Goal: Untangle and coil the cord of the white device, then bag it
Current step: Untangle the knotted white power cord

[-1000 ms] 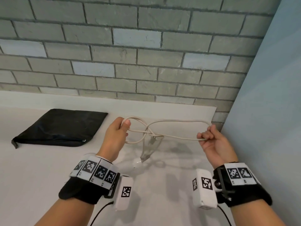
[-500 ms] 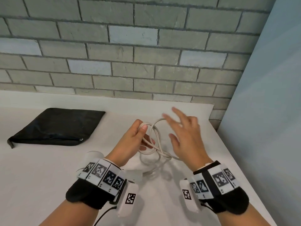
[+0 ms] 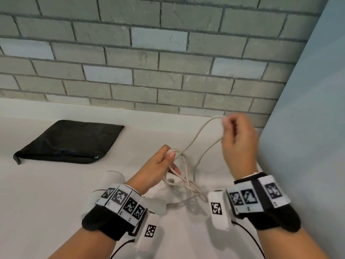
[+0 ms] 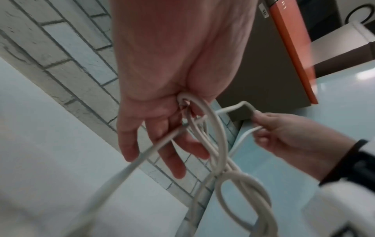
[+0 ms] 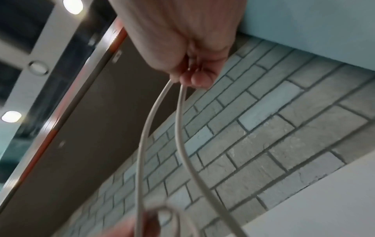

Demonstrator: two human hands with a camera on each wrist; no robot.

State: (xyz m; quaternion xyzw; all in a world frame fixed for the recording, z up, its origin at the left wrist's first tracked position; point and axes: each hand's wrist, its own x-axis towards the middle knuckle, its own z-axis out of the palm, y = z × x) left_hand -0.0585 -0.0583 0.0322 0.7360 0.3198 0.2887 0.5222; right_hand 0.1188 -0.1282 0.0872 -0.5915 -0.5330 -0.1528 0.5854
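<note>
A cream cord (image 3: 196, 144) runs between both hands above the white table (image 3: 46, 193). My left hand (image 3: 158, 163) pinches a bunch of cord loops (image 4: 205, 128) between thumb and fingers; the other fingers hang straight. My right hand (image 3: 237, 139) is raised to the far right and pinches a bend of the cord (image 5: 160, 109), which falls from it in two strands. Lower cord loops (image 3: 184, 184) hang twisted together toward the table. The white device (image 3: 112, 178) lies on the table, mostly hidden behind my left wrist. A flat black bag (image 3: 69, 141) lies at the left.
A grey brick wall (image 3: 149, 62) runs along the back of the table. A pale blue panel (image 3: 308, 128) closes the right side, close to my right hand. The table's right edge lies beneath my right wrist.
My right hand, open beside the left half a second ago, has taken a bend of cord and pulled it up and to the right. The left hand keeps its loops.
</note>
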